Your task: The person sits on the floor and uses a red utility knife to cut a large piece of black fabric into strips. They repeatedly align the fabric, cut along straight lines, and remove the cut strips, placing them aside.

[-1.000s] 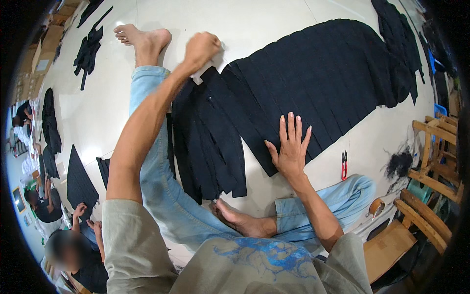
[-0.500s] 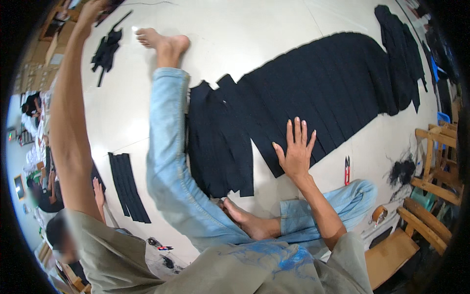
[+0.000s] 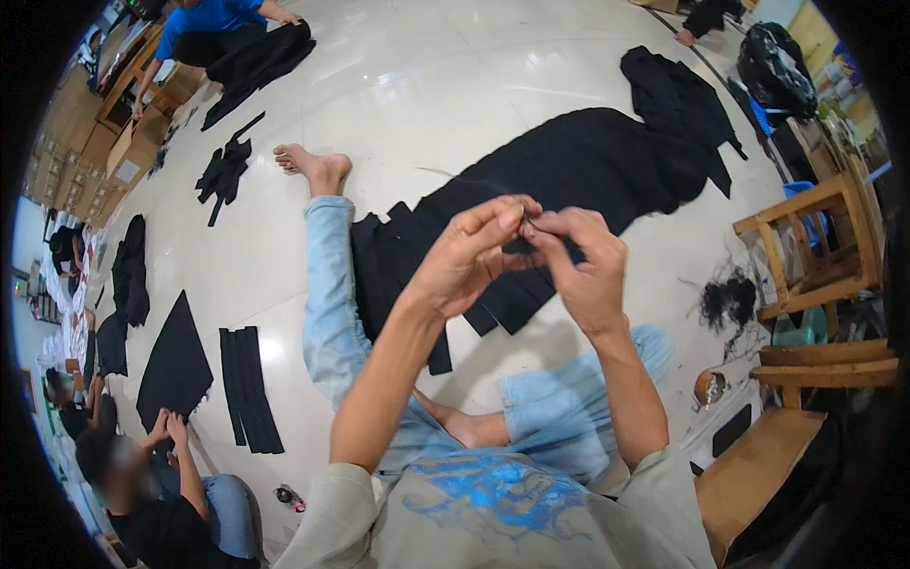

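My left hand (image 3: 466, 254) and my right hand (image 3: 586, 258) are raised in front of me, fingertips meeting. Both are closed in a pinch on a thin dark thread (image 3: 444, 174), whose loose end seems to trail off to the left. Beneath them, spread over the pale floor, lies a long black pleated cloth (image 3: 559, 156); my hands hide part of its near side. Its far right end is bunched up. My outstretched leg in light blue jeans (image 3: 329, 261) lies along the cloth's left edge.
Black cloth strips (image 3: 251, 389), a pointed black piece (image 3: 177, 365) and a black scrap (image 3: 225, 175) lie to the left. A person (image 3: 175, 493) sits near left, another in blue (image 3: 213, 19) far left. At right are a thread tangle (image 3: 730, 302), tape roll (image 3: 708, 387) and wooden stool (image 3: 815, 242).
My right hand has left the cloth, and my left arm has come in from the far left. Both hands now meet, pinching a thread. The view has shifted, showing more people.
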`<control>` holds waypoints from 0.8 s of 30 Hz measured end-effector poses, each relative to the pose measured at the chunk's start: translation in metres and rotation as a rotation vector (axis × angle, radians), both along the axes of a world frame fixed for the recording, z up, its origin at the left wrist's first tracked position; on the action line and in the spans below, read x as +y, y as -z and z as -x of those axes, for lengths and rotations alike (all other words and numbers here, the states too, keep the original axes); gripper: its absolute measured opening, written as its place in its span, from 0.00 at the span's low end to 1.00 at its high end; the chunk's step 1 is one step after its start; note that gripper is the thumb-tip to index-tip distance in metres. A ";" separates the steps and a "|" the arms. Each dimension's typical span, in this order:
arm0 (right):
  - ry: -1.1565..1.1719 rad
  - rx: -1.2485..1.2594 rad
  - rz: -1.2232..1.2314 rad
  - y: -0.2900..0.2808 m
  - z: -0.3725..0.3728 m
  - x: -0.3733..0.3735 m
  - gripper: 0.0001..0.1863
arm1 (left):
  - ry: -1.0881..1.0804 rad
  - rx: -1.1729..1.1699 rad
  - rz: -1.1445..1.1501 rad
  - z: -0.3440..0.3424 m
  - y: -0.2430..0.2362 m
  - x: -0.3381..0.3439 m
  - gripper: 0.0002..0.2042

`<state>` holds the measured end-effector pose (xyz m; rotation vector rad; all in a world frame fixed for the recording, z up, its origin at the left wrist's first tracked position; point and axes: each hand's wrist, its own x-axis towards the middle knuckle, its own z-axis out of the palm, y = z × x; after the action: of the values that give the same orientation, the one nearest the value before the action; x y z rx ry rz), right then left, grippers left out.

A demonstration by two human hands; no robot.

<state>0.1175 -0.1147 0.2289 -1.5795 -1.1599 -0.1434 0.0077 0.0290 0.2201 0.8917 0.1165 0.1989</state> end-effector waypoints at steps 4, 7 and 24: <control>0.190 0.323 0.000 0.018 -0.039 -0.118 0.01 | 0.069 -0.026 0.107 0.022 0.035 -0.030 0.28; 0.587 0.348 0.067 0.057 -0.146 -0.236 0.08 | -0.277 0.221 -0.051 0.059 0.087 -0.018 0.27; 1.450 -0.024 0.281 0.183 -0.243 -0.498 0.18 | -0.267 0.607 -1.787 0.039 0.197 -0.029 0.30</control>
<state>0.3603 -0.6130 0.0456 -2.3857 0.1740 -0.9545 -0.0318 -0.0002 0.0234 2.7137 0.6868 0.2535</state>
